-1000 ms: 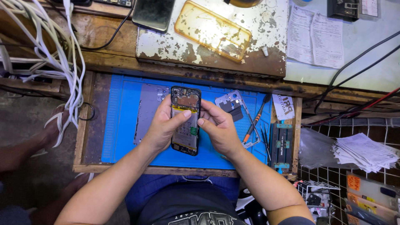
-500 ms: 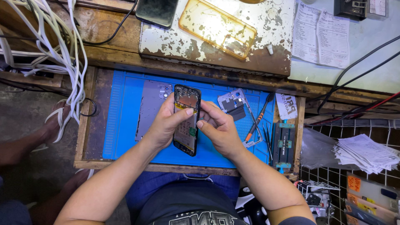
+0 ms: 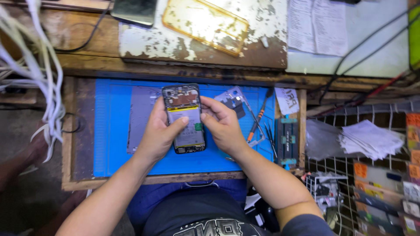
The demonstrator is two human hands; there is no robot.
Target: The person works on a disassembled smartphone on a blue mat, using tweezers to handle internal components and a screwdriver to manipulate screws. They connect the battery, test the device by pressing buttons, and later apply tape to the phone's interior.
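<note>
Nearest, a shallow wooden tray (image 3: 70, 148) lined with a blue mat (image 3: 113, 131) carries everything the hands work over. Above that mat both hands hold an opened phone (image 3: 183, 118), its back cover off so the battery and circuit board show. The left hand (image 3: 159, 133) wraps the phone's left edge, fingers curled behind it and the thumb (image 3: 177, 124) laid across the battery. The right hand (image 3: 223, 126) grips the right edge, fingers bent and closed against the frame, the thumb tip touching the phone's side just beside the left thumb. Just left of the left fingers a grey flat panel (image 3: 142, 118) lies on the mat, partly under that hand. Just beyond the right fingers sits a small silvery phone part (image 3: 234, 98), and to their right lie an orange-handled screwdriver (image 3: 258, 116) and tweezers (image 3: 270, 140). Further right, a dark holder with teal clamps (image 3: 288, 142) rests at the tray's edge. Farther off, past the tray, the worn bench (image 3: 197, 52) bears a yellowish clear phone case (image 3: 205, 24), a dark phone (image 3: 133, 11) and printed papers (image 3: 317, 26). White cables (image 3: 43, 74) hang well left of the left hand.
</note>
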